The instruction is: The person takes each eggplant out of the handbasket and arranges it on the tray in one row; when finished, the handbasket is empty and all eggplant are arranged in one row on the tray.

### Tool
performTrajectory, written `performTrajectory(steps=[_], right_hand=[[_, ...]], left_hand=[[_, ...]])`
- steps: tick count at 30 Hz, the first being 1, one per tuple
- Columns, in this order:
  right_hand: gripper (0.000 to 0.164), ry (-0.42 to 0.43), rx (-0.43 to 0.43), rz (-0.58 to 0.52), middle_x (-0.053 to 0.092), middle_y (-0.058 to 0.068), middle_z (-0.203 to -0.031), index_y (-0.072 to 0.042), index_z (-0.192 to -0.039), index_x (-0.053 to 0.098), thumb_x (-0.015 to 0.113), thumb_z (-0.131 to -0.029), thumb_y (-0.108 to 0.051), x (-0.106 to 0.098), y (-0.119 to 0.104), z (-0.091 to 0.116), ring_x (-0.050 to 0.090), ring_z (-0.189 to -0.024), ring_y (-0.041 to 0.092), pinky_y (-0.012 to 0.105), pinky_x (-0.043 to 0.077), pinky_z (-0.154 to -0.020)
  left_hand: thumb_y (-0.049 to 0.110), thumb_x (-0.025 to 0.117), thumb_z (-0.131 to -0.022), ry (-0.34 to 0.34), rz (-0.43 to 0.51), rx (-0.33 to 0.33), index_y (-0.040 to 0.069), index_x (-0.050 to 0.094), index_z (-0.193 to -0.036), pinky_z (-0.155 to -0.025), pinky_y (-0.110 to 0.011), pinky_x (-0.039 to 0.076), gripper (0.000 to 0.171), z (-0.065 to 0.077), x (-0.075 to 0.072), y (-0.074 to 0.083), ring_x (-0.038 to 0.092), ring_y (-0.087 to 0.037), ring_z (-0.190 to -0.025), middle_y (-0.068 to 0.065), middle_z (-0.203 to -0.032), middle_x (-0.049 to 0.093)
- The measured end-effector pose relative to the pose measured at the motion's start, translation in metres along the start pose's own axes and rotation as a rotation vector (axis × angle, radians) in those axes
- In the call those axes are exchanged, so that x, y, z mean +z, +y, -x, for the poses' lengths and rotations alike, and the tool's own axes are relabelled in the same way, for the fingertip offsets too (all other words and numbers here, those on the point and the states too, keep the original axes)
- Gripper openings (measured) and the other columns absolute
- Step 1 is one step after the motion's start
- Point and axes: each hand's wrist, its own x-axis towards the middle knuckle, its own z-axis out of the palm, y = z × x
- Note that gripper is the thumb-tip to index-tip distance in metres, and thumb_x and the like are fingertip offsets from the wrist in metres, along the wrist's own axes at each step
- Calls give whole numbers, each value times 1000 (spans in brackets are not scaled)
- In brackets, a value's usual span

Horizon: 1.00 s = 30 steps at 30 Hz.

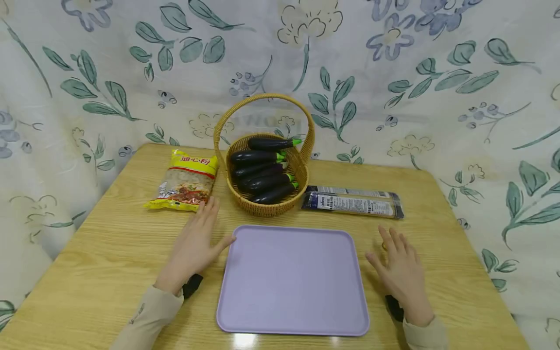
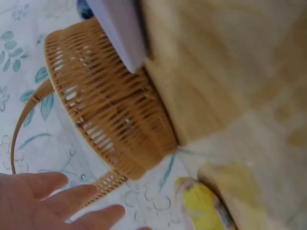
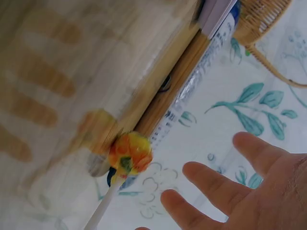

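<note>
My left hand [image 1: 194, 243] hovers with spread fingers over the left edge of a lilac tray [image 1: 293, 282], its fingertips near a yellow bag of pasta [image 1: 188, 182]. Nothing is in it. To the tray's right is my right hand [image 1: 400, 267], fingers spread and holding nothing. Low beside that hand, the right wrist view shows a lollipop [image 3: 130, 153] with an orange-yellow wrapped head and a white stick; my hand mostly hides it in the head view. Behind the tray, a wicker basket [image 1: 262, 210] with a tall handle holds several dark eggplants [image 1: 262, 183].
Right of the basket lie long flat packs of noodles [image 1: 354, 201] with printed labels. All this stands on a light wooden table [image 1: 100, 262]. A floral cloth [image 1: 175, 92] hangs right behind the table's back edge and along its sides.
</note>
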Motion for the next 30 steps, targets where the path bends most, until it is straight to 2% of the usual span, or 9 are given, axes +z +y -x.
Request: performTrajectory(steps=[6, 13, 18, 23, 26, 30], right_hand=[[71, -17, -8, 18, 36, 26, -151, -15, -153, 28, 51, -96, -50, -1, -4, -1, 34, -134, 51, 69, 30, -104], [71, 7, -17, 23, 40, 26, -148, -12, -151, 32, 54, -95, -50, 0, -6, -4, 39, -130, 51, 68, 34, -101], [70, 28, -61, 21, 46, 26, -143, -9, -148, 37, 58, -93, -47, 4, -7, -10, 44, -126, 50, 66, 38, -98], [68, 34, -72, -2, 46, 23, -143, -10, -147, 40, 59, -93, -46, 6, -11, -16, 46, -124, 49, 65, 39, -97], [67, 55, -85, -9, 49, 22, -141, -11, -145, 42, 63, -91, -44, 6, -14, -22, 49, -122, 48, 63, 41, -96], [67, 59, -106, -21, 52, 23, -138, -11, -145, 44, 66, -89, -41, 4, -20, -33, 51, -120, 47, 61, 42, -97]], left_hand=[[49, 58, -93, 4, 117, 34, 6, 9, -156, -114, -61, 25, 91, -24, 1, 7, 23, -41, -146, -18, -162, 16], [60, 49, -93, -23, 177, 16, 9, 9, -157, -117, -59, 20, 91, -49, 8, 12, 15, -38, -149, -12, -164, 8], [62, 47, -93, -31, 193, -16, 8, 11, -157, -112, -68, 20, 91, -64, 15, 13, 15, -41, -148, -14, -164, 8], [65, 45, -93, -58, 210, -74, 10, 6, -157, -108, -74, 18, 93, -71, 18, 14, 15, -43, -148, -12, -165, 2], [65, 45, -93, -62, 223, -83, 8, 4, -157, -111, -71, 17, 95, -73, 18, 14, 17, -46, -146, -12, -165, 0], [62, 48, -93, -54, 231, -72, 6, 5, -156, -114, -66, 19, 95, -75, 19, 14, 15, -43, -147, -13, -165, 0]])
